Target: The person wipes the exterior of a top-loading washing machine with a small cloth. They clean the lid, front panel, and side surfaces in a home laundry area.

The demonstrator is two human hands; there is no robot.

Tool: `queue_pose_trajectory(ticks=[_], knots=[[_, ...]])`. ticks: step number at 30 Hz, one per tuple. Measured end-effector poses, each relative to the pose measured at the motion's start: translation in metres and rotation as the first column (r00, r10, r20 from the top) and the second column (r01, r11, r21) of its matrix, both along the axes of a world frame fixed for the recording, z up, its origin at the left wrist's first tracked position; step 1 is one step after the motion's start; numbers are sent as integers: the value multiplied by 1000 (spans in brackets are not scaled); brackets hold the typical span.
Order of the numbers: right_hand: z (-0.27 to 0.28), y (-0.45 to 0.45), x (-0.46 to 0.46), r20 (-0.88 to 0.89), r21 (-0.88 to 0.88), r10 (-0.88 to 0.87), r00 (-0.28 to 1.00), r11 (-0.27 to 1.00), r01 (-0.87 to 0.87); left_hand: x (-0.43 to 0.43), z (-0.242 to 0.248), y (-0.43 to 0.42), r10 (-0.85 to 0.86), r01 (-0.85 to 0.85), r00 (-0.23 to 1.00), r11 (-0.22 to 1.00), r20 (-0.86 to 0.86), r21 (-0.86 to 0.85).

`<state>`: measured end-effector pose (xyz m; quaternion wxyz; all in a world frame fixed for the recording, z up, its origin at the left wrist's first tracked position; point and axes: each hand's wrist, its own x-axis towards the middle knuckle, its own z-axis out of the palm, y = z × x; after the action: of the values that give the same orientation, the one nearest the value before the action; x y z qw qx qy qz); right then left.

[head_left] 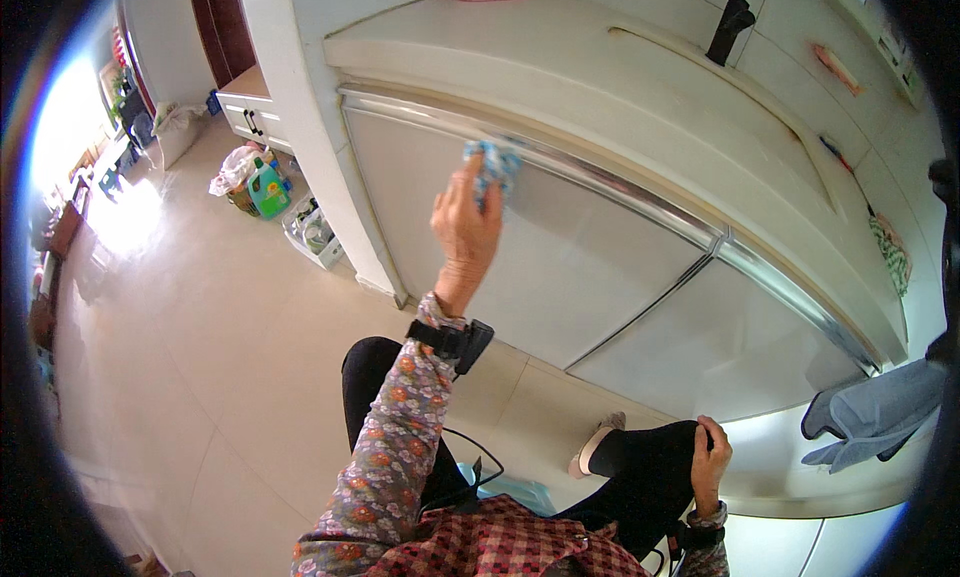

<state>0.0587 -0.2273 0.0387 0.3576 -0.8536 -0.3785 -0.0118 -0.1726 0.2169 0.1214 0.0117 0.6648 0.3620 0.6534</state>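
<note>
Between the thumb and fingers of my left hand (466, 221) is a bunched blue-and-white cloth (493, 170). The cloth lies against the top of a white cabinet door (540, 269), just at the lower edge of the shiny metal trim strip (615, 191); it looks slightly blurred. Down at the right, my right hand (710, 457) rests on my knee in black trousers, with no object seen in it. Both wrists wear black straps.
Above the doors juts a pale countertop (540, 59) with a sink rim and a black faucet (729, 26). Grey cloths (874, 412) hang at the right. A blue plastic stool (517, 487) is partly visible beneath me. Left of the wall end stand a green bottle (268, 191) and a white basket (324, 248).
</note>
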Motion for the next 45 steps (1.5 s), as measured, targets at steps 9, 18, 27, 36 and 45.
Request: queue_pose_trajectory(ticks=[9,18,27,36,45], knots=[[52,50,-18,-259,-176,362,896,894,-412,-49,39,30,65,-53,986,996,-154,76],[56,171,-79,-450,41,769,454,526,-849,17,51,-45,-174,222,925,969,-337,111],[3,205,-60,-668,94,590,454,672,-735,114,58,-127,-362,469,837,861,-409,198],[13,207,-27,-674,484,634,381,767,-421,28,46,-45,-217,290,891,948,-400,132],[23,200,-20,-672,513,611,418,791,-333,-60,45,53,43,-4,952,992,-303,126]])
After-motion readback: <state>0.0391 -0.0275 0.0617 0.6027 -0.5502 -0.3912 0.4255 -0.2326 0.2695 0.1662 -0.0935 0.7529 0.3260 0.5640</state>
